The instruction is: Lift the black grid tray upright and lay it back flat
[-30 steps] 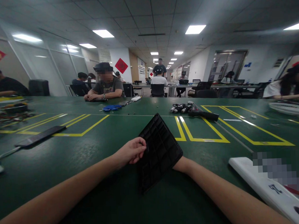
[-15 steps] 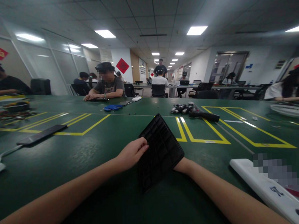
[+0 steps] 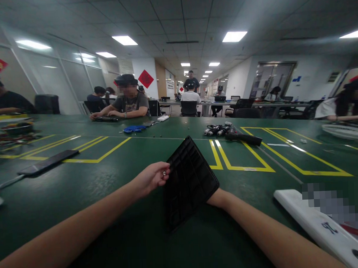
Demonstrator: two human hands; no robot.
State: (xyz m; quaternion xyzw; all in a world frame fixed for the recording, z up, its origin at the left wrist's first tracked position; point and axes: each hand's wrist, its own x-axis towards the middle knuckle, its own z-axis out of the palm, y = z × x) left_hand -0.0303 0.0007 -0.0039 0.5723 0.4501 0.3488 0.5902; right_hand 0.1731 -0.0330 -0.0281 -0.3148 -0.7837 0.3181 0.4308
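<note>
A black tray divided into square compartments [image 3: 189,181] is tilted up in front of me, above the green table. My right hand [image 3: 216,197] grips it from behind at the lower right edge; the tray hides most of those fingers. Just off the tray's left edge is my left hand [image 3: 155,176], its fingers curled in. Between them a small shiny metal piece [image 3: 164,173] shows, too small to tell its kind. What lies in the compartments is too dark to make out.
Yellow tape [image 3: 246,170] marks rectangles on the green table [image 3: 120,215]. Black cables [image 3: 218,129] lie beyond the tray, and a blue glove [image 3: 134,129] farther left. A black phone-like slab [image 3: 49,162] is at left, a white device [image 3: 313,223] at right. A person [image 3: 130,98] sits opposite.
My left hand has pulled back a little to the left from the tray's face and turned, bringing a small metal piece into sight. The tray and right hand have hardly moved.
</note>
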